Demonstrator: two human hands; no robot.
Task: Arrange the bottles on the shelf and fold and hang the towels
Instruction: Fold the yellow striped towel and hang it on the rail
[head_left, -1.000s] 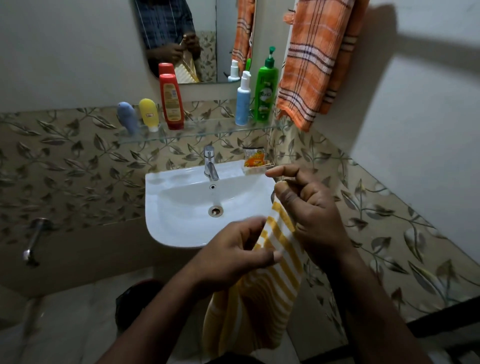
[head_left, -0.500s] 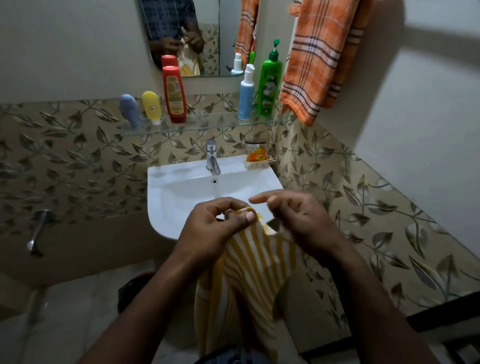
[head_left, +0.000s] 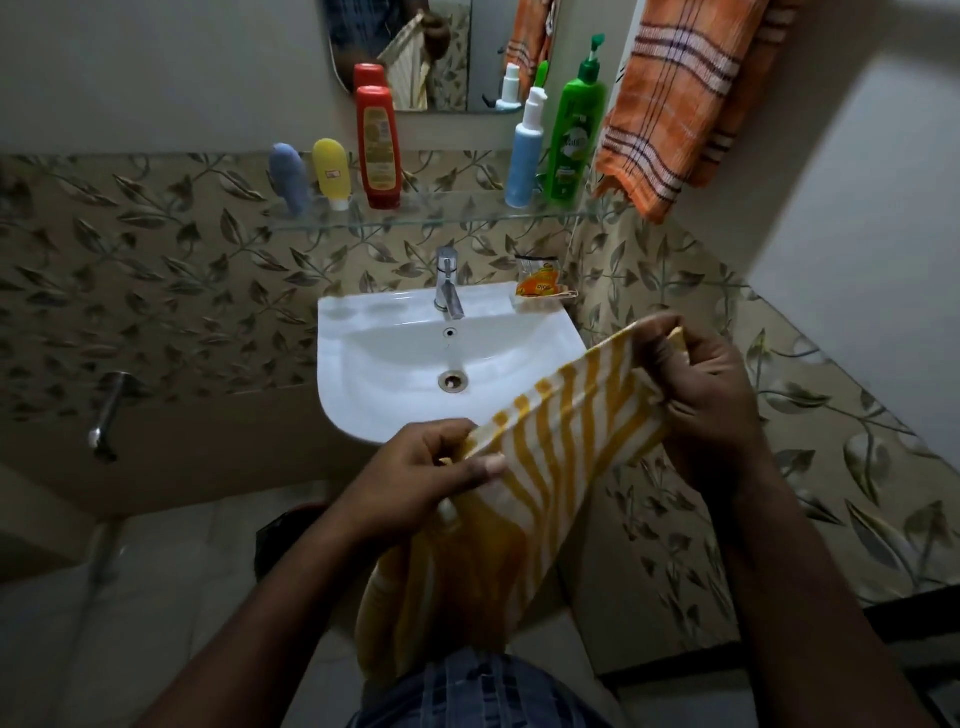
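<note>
A yellow and white striped towel (head_left: 545, 467) is stretched between my hands in front of the sink, its lower part hanging down. My left hand (head_left: 421, 478) pinches its near corner. My right hand (head_left: 701, 395) grips the far corner, higher and to the right. On the glass shelf (head_left: 441, 215) stand a blue bottle (head_left: 288, 179), a yellow bottle (head_left: 331, 171), a red bottle (head_left: 378, 148), a light blue pump bottle (head_left: 524, 150) and a green pump bottle (head_left: 574, 130). An orange checked towel (head_left: 675, 98) hangs at the upper right.
A white sink (head_left: 374, 384) with a tap (head_left: 448, 283) is fixed under the shelf. An orange sachet (head_left: 537, 283) lies on its back right corner. A mirror (head_left: 415, 52) hangs above. A wall tap (head_left: 106, 410) sticks out at the left. Leaf-patterned tiles cover both walls.
My hands have moved apart, pulling the striped towel's top edge out wide. The right hand went up and to the right; the left stayed low near the sink's front.
</note>
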